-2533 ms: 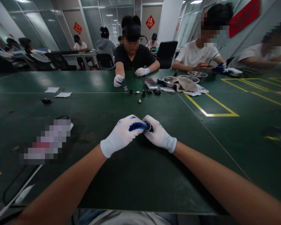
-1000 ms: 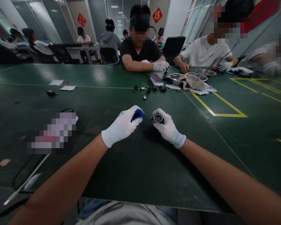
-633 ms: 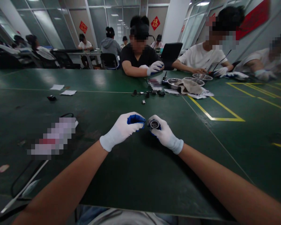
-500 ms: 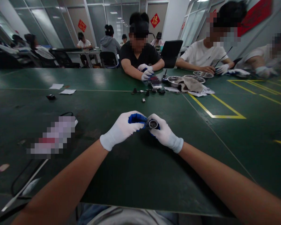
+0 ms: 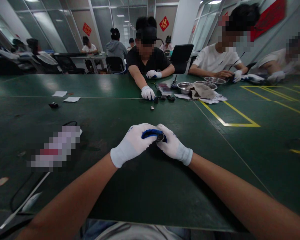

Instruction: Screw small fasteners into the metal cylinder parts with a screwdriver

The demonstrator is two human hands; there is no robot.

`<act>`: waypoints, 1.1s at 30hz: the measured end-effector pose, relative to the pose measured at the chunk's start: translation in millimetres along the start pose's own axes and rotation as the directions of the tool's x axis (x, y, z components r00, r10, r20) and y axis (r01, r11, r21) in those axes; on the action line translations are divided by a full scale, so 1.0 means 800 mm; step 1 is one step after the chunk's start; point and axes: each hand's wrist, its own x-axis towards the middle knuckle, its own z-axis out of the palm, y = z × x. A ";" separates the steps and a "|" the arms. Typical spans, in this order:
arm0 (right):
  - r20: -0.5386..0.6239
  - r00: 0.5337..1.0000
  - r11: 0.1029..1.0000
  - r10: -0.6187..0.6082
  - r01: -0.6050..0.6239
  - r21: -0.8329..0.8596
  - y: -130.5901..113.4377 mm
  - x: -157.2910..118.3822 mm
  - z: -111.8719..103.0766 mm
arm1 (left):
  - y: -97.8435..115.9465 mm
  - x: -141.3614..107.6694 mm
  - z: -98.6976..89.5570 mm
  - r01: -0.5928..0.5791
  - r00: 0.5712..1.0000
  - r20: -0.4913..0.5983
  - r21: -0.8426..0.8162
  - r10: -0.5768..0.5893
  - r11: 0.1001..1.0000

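Note:
Above the green table [image 5: 140, 193], a small dark cylindrical part [image 5: 160, 137] with a silvery round rim sits between my two hands. My right hand [image 5: 173, 142], in a white glove with blue palm coating, is closed around the part. My left hand [image 5: 136, 139], gloved the same way, curves in from the left, its thumb and fingertips closed at the part's near side. The round end faces me. Most of its body is hidden by the gloves, and its exact kind cannot be told.
A blurred-out pack [image 5: 56, 146] with a cable lies at left. Across the table, a person's gloved hand [image 5: 148, 93] touches small dark parts. Metal bowls [image 5: 183, 87] and a grey cloth [image 5: 202, 91] are farther right. A small metal piece [image 5: 152, 108] lies beyond my hands.
My left hand has moved right and closed in over the part, now covering more of it. The co-worker opposite has stretched one gloved hand forward to the small parts on the table.

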 end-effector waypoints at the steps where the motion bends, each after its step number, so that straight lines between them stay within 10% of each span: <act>1: -0.002 1.000 1.000 0.001 -0.001 -0.002 0.000 0.000 0.000 | 0.000 0.000 0.000 -0.005 1.000 0.001 0.003 0.005 1.000; 12: -0.008 0.999 0.997 0.042 -0.041 0.059 0.001 0.000 0.001 | 0.010 -0.002 0.005 0.070 0.996 -0.053 -0.029 -0.071 0.997; 21: 0.012 0.998 0.998 0.059 -0.060 0.037 -0.001 -0.001 -0.001 | -0.002 0.001 0.011 -0.079 0.996 -0.021 0.214 0.086 0.974; 33: 0.001 0.999 0.999 0.049 -0.049 -0.002 -0.001 0.001 0.004 | -0.003 0.004 0.030 0.113 0.987 -0.133 0.162 -0.092 0.980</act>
